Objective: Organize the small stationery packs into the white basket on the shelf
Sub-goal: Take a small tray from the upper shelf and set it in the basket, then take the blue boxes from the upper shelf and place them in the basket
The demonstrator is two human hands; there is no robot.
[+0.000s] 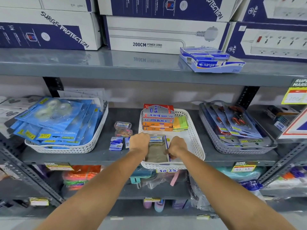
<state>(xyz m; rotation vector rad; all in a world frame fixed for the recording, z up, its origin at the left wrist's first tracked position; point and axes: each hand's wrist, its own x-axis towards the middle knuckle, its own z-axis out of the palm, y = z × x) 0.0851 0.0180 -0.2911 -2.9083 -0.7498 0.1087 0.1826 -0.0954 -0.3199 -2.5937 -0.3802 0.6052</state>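
White basket [196, 143] sitting on the grey shelf [99, 156], both hands reaching inside, left hand [139, 143] gripping a clear small pack [156, 140], right hand [176, 147] pinching a blue-edged pack [168, 152], boxes [157, 118] stacked behind

Two bare forearms in view, no sleeves visible up to the frame edge. Left hand [139, 142] and right hand [177, 147]: no gloves. No watch or bands on either wrist.

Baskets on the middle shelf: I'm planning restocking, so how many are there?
3. A white one at left with blue packs, a white one in the centre where both hands work, a grey one at right with scissor packs. Others may lie outside the view.
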